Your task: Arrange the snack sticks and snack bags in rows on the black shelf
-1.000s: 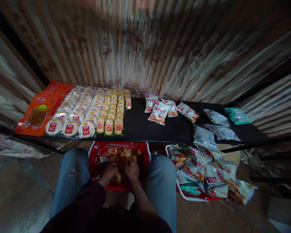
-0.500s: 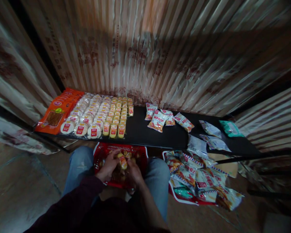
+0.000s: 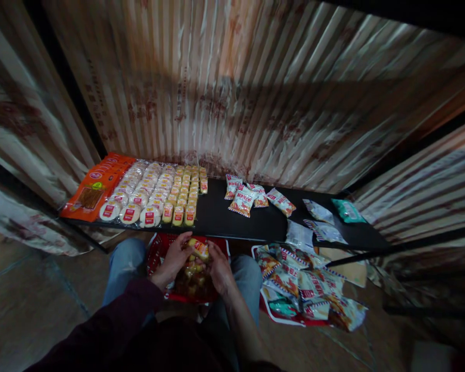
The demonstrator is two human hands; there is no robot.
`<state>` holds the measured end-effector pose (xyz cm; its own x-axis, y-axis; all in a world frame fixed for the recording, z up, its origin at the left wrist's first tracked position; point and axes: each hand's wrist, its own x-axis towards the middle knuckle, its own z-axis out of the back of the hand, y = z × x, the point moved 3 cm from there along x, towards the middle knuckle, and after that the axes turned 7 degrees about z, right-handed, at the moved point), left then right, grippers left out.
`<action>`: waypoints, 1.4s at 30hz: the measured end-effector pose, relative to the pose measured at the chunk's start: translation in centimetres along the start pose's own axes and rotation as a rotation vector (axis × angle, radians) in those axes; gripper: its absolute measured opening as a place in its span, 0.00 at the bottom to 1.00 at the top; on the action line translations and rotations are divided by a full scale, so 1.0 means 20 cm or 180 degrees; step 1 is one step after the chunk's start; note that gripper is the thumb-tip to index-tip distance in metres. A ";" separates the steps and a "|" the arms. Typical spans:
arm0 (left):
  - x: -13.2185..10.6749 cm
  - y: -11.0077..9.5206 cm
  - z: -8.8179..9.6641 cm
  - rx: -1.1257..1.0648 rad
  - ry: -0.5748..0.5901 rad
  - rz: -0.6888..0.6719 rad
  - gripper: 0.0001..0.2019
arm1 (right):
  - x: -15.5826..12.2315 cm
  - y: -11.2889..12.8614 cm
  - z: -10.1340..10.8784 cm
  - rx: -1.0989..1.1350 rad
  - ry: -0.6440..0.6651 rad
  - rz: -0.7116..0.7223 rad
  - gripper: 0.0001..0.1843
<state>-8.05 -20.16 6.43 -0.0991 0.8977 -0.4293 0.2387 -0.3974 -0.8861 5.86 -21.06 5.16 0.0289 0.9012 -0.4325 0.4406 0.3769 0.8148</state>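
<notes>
— What is the grip on?
— The left grip (image 3: 177,257) and the right grip (image 3: 219,263), just below the centre of the frame, hold one yellow snack pack (image 3: 199,249) between them, fingers at either end of it.
— And beneath them?
— A red basket (image 3: 153,253), with loose yellow packs (image 3: 191,281) inside, too dim to count.
— Anything beside it?
— Lower right of centre, a second basket (image 3: 300,323), heaped with stripe-edged bags (image 3: 287,280).
— Farther off?
— A black shelf (image 3: 213,212) across the middle. From left to right it carries orange packets (image 3: 93,190), rows of round white packs (image 3: 139,199), rows of small yellow packs (image 3: 184,196), a few red-and-white bags (image 3: 243,200), pale bags (image 3: 300,236) and a green bag (image 3: 347,211).
— Behind that?
— A pleated curtain (image 3: 217,129) fills the upper frame.
</notes>
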 end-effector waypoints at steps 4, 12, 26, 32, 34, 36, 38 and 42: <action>-0.04 0.01 -0.02 0.0244 -0.0145 0.0056 0.17 | 0.02 0.03 0.02 -0.0154 -0.0194 0.0432 0.24; -0.09 -0.08 -0.09 0.0386 -0.0170 -0.0279 0.17 | 0.05 0.05 -0.02 0.0060 -0.0056 0.1201 0.24; -0.03 -0.11 -0.16 0.0625 -0.0124 -0.0587 0.14 | 0.13 0.09 -0.03 -0.0432 -0.0334 0.1723 0.16; -0.01 -0.11 -0.21 0.0514 -0.0106 -0.0656 0.10 | 0.12 0.10 -0.04 -0.0333 -0.0174 0.1665 0.20; 0.00 -0.12 -0.22 0.0525 -0.0129 -0.0686 0.09 | 0.12 0.09 -0.04 -0.0274 -0.0137 0.1622 0.20; -0.01 -0.12 -0.24 0.0587 -0.0147 -0.0694 0.08 | 0.11 0.09 -0.03 -0.0250 -0.0174 0.1573 0.20; -0.01 -0.11 -0.24 0.0688 -0.0115 -0.0680 0.08 | 0.11 0.08 -0.02 -0.0204 -0.0249 0.1516 0.21; 0.00 -0.09 -0.25 0.0765 0.0076 -0.0597 0.12 | 0.12 0.07 -0.01 0.0044 -0.0306 0.1377 0.23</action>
<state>-3.73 -18.47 8.92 -0.0965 0.9627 -0.2527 -0.0173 -0.2555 -0.9667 6.46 -18.33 5.34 0.2963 0.9511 -0.0872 0.3814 -0.0341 0.9238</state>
